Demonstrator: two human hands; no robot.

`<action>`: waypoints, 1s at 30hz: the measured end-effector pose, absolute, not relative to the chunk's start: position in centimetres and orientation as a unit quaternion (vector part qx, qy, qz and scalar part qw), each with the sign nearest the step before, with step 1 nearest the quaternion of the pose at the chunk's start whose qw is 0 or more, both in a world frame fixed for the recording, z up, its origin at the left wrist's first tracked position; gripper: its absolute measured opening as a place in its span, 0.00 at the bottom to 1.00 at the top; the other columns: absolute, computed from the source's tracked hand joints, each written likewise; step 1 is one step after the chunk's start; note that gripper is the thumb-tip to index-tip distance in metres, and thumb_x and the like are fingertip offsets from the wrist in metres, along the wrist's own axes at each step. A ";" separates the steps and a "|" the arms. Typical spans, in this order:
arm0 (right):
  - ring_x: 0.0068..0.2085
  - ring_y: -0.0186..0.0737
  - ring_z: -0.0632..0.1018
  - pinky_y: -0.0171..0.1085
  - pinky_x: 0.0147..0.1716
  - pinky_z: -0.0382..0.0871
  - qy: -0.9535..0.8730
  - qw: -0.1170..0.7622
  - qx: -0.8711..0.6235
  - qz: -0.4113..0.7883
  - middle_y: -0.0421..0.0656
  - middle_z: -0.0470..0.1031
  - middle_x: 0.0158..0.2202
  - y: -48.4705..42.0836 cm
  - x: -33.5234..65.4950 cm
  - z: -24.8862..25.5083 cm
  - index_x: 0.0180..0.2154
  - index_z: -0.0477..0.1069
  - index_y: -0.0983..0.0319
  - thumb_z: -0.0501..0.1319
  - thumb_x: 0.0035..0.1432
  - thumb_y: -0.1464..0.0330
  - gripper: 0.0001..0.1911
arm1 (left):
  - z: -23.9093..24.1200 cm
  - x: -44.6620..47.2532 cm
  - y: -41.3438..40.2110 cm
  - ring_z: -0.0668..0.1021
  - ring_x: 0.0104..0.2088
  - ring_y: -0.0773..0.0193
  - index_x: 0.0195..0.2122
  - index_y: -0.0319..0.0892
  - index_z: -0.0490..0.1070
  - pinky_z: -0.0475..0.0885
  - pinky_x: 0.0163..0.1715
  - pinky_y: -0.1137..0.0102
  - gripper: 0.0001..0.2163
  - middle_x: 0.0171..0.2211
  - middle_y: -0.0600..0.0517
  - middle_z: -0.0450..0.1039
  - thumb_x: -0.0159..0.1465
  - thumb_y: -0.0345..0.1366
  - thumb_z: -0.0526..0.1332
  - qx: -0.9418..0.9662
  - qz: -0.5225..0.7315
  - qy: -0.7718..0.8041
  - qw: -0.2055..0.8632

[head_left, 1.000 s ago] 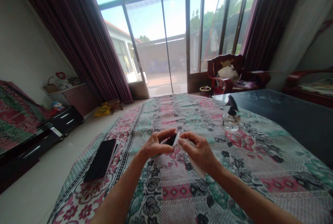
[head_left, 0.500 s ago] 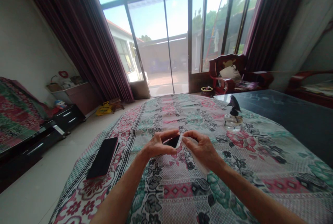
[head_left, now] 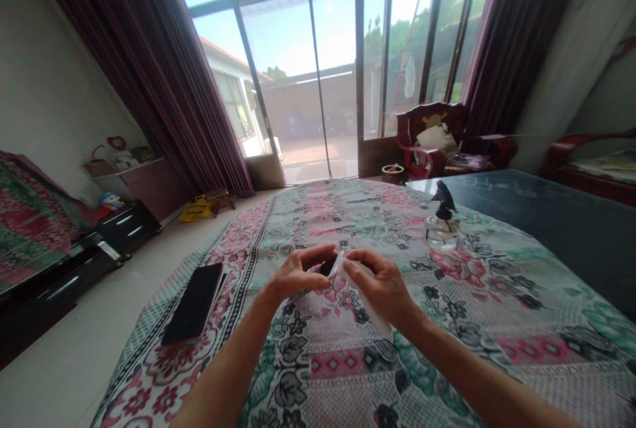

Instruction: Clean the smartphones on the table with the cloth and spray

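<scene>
Head view: seemingly a wiping step, so best to steady the small dark object (head_left: 328, 265) by its edges and rub with light, even strokes of the white cloth (head_left: 366, 303). Held just above the floral-covered worktop (head_left: 447, 322), between both hands. Left hand (head_left: 295, 275): grip closed on the small dark object, thumb below, fingers curled over. Right hand (head_left: 380, 285): grip pinched shut on the white cloth, pressed against the object's right end. Well apart to the left, a flat dark phone (head_left: 193, 303); behind to the right, a spray bottle (head_left: 441, 226).

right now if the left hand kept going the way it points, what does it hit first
Probably the right hand and its white cloth, right past the dark item the left hand holds.
</scene>
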State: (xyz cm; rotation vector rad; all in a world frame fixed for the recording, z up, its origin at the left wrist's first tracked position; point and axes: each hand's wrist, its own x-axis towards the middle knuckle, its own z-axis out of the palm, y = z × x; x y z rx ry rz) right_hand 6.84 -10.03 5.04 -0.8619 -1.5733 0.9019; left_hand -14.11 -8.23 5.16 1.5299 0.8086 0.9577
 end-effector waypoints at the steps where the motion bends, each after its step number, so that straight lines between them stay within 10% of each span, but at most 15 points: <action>1: 0.30 0.36 0.74 0.36 0.30 0.68 -0.668 0.536 -0.358 0.371 0.41 0.75 0.29 -10.2 6.7 5.1 0.33 0.73 0.61 0.60 0.54 0.62 0.10 | 5.2 -14.1 -8.2 0.69 0.58 0.47 0.55 0.44 0.69 0.54 0.63 0.50 0.34 0.54 0.45 0.71 0.44 0.32 0.72 0.647 0.405 0.342 0.548; 30: 0.32 0.39 0.73 0.38 0.33 0.66 -0.625 0.504 -0.472 0.365 0.43 0.76 0.29 -7.9 8.3 4.8 0.31 0.74 0.63 0.60 0.50 0.59 0.14 | 5.5 -13.1 -8.9 0.70 0.57 0.47 0.55 0.44 0.70 0.56 0.62 0.52 0.35 0.54 0.47 0.72 0.43 0.32 0.72 0.656 0.373 0.379 0.536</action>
